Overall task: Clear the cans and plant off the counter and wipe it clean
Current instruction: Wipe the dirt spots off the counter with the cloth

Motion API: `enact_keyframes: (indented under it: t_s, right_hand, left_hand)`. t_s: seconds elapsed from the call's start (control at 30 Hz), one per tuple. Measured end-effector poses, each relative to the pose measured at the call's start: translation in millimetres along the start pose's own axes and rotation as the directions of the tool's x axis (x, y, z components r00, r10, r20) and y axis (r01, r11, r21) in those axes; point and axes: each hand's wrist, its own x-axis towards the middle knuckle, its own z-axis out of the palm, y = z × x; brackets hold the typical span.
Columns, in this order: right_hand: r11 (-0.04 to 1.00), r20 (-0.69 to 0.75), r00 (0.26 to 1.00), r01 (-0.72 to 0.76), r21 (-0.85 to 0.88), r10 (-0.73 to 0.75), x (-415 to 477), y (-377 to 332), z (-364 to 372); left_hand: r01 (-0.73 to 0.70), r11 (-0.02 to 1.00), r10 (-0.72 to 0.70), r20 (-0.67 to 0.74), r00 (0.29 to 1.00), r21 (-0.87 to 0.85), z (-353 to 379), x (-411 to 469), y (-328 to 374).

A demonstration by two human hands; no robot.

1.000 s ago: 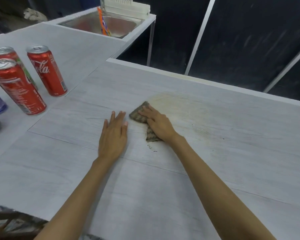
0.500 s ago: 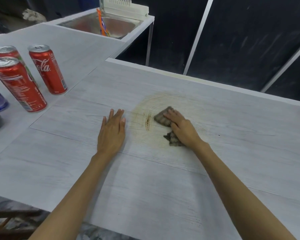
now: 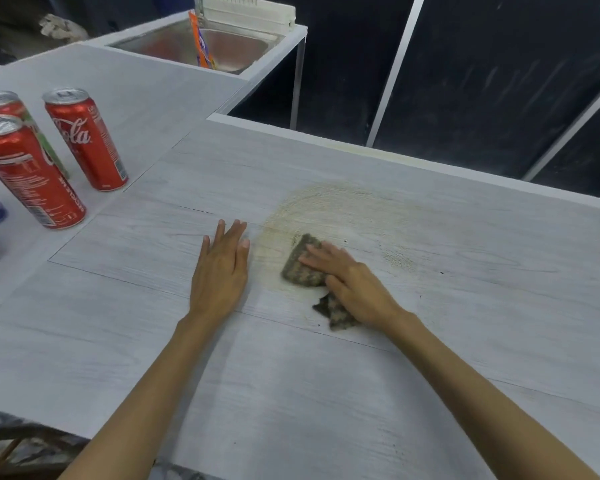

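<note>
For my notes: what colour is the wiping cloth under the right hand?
Mottled grey-brown cloth, seen best in the head view.

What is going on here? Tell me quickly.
A person is wiping the counter. The right hand presses a cloth flat against the near edge of a yellowish stain, which is not yet cleaned off. The left hand lies flat on the counter beside it, holding nothing. Three red cans stand upright on the adjoining surface to the left, clear of the wiping. No plant is in view.
</note>
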Motion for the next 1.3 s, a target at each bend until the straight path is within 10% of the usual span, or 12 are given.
enact_keyframes:
  t_s: [0.2,0.5,0.77,1.1,1.3]
  right_hand:
    - [0.966,-0.120,0.960,-0.258,-0.026,0.253,68.3,4.9,-0.7]
    - [0.998,-0.027,0.997,0.068,0.015,-0.068,-14.3,-33.3,32.9]
    - [0.941,-0.193,0.925,-0.337,-0.020,0.327,44.8,28.4,-16.8]
    - [0.999,-0.112,0.993,0.038,-0.031,-0.042,-25.7,-42.0,42.4]
    - [0.947,-0.248,0.925,-0.313,-0.070,0.287,-47.3,46.9,-31.2]
  left_hand:
    - [0.014,1.000,-0.014,0.010,1.000,0.014,3.3,3.7,0.5]
    - [0.002,0.998,-0.003,0.021,1.000,0.070,4.8,5.0,-1.6]
    - [0.013,0.996,-0.016,0.028,0.999,0.084,5.5,4.7,-0.6]
    - [-0.036,0.989,0.029,0.053,0.998,0.145,4.4,3.4,0.5]
    - [-0.056,0.990,0.048,0.058,0.997,0.133,2.1,0.3,1.8]
